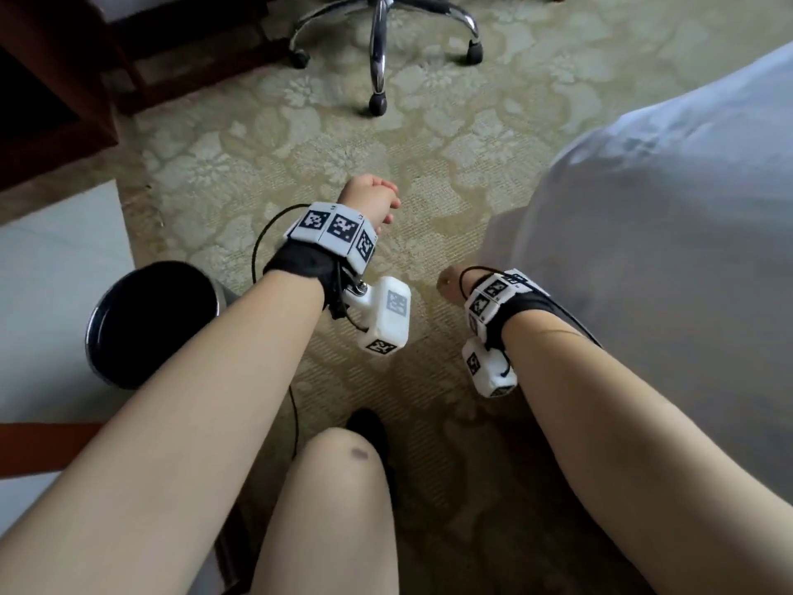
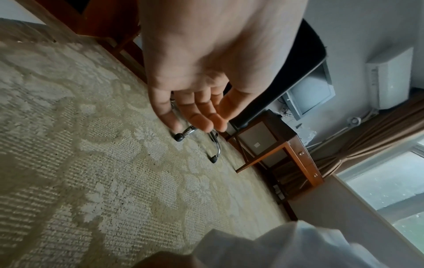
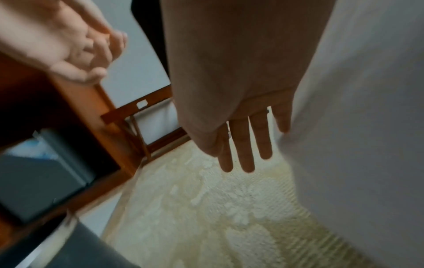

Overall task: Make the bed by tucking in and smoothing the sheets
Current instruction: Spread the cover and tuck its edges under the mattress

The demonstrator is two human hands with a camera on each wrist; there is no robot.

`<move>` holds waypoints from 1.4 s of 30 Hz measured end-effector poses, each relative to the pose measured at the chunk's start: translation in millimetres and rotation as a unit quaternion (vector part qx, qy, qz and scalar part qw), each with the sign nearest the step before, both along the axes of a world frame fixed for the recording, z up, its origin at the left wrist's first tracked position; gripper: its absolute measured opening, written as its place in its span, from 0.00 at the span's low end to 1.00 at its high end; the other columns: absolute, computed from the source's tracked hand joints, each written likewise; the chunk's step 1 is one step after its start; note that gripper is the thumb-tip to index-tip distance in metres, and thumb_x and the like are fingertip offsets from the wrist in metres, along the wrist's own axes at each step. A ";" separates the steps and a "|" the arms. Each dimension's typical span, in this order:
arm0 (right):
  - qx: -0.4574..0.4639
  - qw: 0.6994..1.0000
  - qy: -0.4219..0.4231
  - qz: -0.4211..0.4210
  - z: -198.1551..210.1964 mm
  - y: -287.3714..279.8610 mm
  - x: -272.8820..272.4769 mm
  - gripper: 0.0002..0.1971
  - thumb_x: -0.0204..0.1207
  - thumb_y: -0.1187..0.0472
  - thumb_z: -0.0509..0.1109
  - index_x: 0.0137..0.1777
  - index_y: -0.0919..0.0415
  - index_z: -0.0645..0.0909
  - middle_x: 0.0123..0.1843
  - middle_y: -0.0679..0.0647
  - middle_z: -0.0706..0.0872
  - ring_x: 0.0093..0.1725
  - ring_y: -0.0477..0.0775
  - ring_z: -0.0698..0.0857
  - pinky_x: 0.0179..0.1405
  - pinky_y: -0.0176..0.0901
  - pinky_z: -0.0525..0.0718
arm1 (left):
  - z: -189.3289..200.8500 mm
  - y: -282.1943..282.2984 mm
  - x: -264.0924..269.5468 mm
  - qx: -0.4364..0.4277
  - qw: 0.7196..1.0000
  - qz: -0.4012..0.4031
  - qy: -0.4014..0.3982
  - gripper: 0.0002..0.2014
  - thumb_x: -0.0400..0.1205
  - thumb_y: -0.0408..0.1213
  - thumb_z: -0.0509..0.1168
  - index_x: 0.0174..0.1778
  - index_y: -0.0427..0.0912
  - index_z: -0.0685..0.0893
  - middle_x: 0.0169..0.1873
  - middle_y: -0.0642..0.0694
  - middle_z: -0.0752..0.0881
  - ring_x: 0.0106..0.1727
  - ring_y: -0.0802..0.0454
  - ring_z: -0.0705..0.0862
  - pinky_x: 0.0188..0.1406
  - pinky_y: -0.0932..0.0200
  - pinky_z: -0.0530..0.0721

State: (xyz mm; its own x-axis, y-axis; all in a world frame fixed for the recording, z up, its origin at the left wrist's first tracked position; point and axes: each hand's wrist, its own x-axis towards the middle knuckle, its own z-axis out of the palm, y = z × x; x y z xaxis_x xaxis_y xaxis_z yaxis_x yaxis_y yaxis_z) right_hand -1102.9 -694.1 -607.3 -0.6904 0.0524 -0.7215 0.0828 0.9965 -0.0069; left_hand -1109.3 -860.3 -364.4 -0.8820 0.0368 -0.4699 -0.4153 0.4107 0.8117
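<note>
While both hands hang free over the carpet (image 1: 326, 135), nothing is yet gripped, and that is where the risk starts. The left hand (image 1: 372, 198) hovers mid-scene with fingers loosely curled and empty; the left wrist view shows its palm relaxed above the floor. The right hand (image 3: 243, 137) points down with fingers straight and spread, holding nothing, its little finger just beside or brushing the sheet (image 1: 669, 234), which I cannot tell apart. That white sheet drapes down the right side of the scene from the bed, its lower edge hanging loose near the carpet, so the tuck here looks not yet done. If the right hand pushes in flat without gathering the edge first, the cloth could bunch and leave a ridge rather than a smooth side. Pulling with one hand only may drag the top surface askew. A bin (image 1: 150, 324) stands near left and a chair base (image 1: 382, 32) sits far, both well apart from the sheet, but a backward step or a swinging left arm might knock the bin. The cables on both wrist rigs hang loose and could snag the fabric.
</note>
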 end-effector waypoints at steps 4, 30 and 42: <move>-0.184 0.961 0.028 -0.204 71.2 -36.6 -9.5 0.14 0.73 0.50 0.66 0.57 0.51 0.84 0.53 0.51 0.89 0.51 0.56 0.87 0.53 0.47 0.85 | 20.5 -20.2 -31.7 -0.007 1.000 -0.004 -0.021 0.13 0.82 0.26 0.55 0.34 0.45 0.72 0.30 0.51 0.78 0.23 0.57 0.71 0.19 0.67 0.66; -0.414 0.440 0.149 -0.783 500.3 221.7 49.9 0.15 0.82 0.65 0.57 0.65 0.63 0.79 0.35 0.52 0.79 0.32 0.48 0.76 0.34 0.36 0.73 | 344.5 268.4 -48.5 0.012 0.982 -0.113 -0.153 0.14 0.84 0.28 0.53 0.35 0.45 0.75 0.31 0.49 0.78 0.28 0.56 0.73 0.28 0.63 0.70; -0.395 0.301 0.213 -0.842 542.7 311.3 53.9 0.12 0.82 0.65 0.55 0.57 0.56 0.79 0.34 0.52 0.79 0.31 0.47 0.75 0.32 0.37 0.72 | 389.6 420.3 -73.3 -0.003 0.952 -0.259 -0.165 0.14 0.84 0.27 0.53 0.34 0.44 0.75 0.31 0.48 0.77 0.29 0.54 0.73 0.30 0.63 0.71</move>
